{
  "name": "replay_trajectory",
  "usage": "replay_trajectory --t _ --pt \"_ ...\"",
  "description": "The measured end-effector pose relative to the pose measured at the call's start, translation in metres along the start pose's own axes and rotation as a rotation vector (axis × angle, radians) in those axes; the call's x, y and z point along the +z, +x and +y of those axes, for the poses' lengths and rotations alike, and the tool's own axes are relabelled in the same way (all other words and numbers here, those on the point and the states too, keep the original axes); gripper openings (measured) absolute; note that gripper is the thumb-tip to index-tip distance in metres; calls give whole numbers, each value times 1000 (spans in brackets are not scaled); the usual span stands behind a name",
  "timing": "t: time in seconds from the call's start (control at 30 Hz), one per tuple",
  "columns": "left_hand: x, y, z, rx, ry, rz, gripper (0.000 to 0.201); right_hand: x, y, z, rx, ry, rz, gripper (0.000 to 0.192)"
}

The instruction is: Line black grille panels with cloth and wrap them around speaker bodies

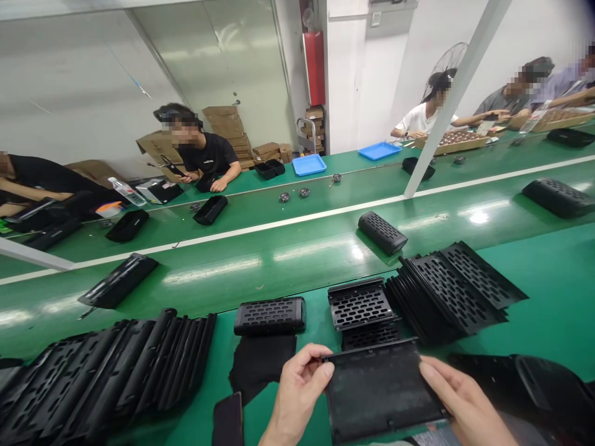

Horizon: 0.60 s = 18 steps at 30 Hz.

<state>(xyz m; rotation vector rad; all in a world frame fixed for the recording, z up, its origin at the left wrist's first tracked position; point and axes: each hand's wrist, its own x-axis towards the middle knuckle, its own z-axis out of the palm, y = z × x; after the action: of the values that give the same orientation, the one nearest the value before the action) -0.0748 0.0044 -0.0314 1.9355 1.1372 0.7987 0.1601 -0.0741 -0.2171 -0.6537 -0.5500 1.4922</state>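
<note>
Between my two hands is a black plastic panel [381, 387], its flat face turned up toward me. My left hand [302, 390] pinches its upper left corner with the thumb on top. On the right edge, my right hand [460, 390] grips it, thumb in front and fingers partly hidden behind. Just beyond the panel lie slotted black grilles [360, 305], one over another. A black slotted speaker housing [269, 314] sits left of them, behind a piece of black cloth [263, 362].
Stacked black panels [116, 365] fill the left of the bench; more slotted panels [458, 285] fan out at right. A phone [227, 418] lies near my left hand. Housings [382, 232] rest on the green conveyor [260, 260]. Co-workers [199, 148] sit across it. A white post [458, 93] rises beyond.
</note>
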Motion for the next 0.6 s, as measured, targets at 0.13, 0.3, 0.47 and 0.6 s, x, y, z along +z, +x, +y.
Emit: replay_trajectory --t 0.13,0.3,0.47,0.6 --pt "-1 0 -4 -16 -15 -16 54 6 0 -3 -27 30 36 67" --pt "-7 -3 -3 -56 -158 -138 50 6 -2 -8 -26 58 -9 65" --pt "5 18 0 -367 -699 -512 67 19 -5 -23 -66 62 -62 55" --pt "31 39 -17 -647 -517 -715 82 33 10 -27 -24 14 -194 66"
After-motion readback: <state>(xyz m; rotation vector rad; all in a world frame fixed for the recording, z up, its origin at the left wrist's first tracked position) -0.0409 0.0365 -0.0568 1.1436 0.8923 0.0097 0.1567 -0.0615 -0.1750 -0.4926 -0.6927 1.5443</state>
